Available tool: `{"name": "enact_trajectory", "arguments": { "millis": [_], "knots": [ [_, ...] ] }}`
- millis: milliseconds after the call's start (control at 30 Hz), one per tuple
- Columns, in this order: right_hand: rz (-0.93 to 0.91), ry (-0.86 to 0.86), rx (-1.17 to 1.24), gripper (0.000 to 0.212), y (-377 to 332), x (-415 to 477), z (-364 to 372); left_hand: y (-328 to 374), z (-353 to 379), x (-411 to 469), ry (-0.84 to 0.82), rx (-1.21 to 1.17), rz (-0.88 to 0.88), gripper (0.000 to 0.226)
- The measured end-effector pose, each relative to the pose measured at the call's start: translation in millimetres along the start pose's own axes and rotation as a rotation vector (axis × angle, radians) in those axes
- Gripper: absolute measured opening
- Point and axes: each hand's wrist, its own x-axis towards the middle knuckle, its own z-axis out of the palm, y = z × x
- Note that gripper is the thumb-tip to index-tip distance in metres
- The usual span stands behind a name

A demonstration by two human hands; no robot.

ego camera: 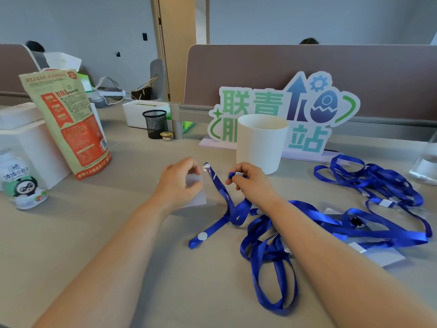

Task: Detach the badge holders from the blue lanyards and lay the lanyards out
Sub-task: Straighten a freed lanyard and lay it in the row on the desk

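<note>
- Head view: a clear holder (197, 195) is pinched at its top edge by the left hand (181, 183), with the fingers curled round it. It is held just above the table (142, 233).
- One end of a blue lanyard (222, 192) is pinched by the right hand (248, 179), between the thumb and curled fingers.
- A second strap end with a small clip (206, 165) is held up between the two hands, right beside the holder's top corner.
- It cannot be told if the clip and the holder are joined.
- The strap's long line runs from the clip down toward the person. Then it goes off to the right on the table, under the right arm.
- The clip lies between the hands, and the left hand is nearer to it.
- The next move is judged to be a pull apart, with the holder drawn left and the strap drawn right.
- A tangled heap (369, 178) of more lanyards is seen far to the right, so much of the job looks undone.
</note>
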Motion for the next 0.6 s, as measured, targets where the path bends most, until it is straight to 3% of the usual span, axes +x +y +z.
{"name": "enact_trajectory", "arguments": {
  "millis": [400, 600],
  "knots": [
    [-0.096, 0.049, -0.11, 0.017, 5.1, -5.6, -3.7, -1.7, 1.8, -1.1, -0.09, 0.121, 0.128, 0.032],
    [-0.104, -0.027, -0.191, 0.017, 2.0, -9.5, -1.3, 5.0, -0.7, -0.5, -0.109, 0.213, 0.167, 0.039]
  ]
}}
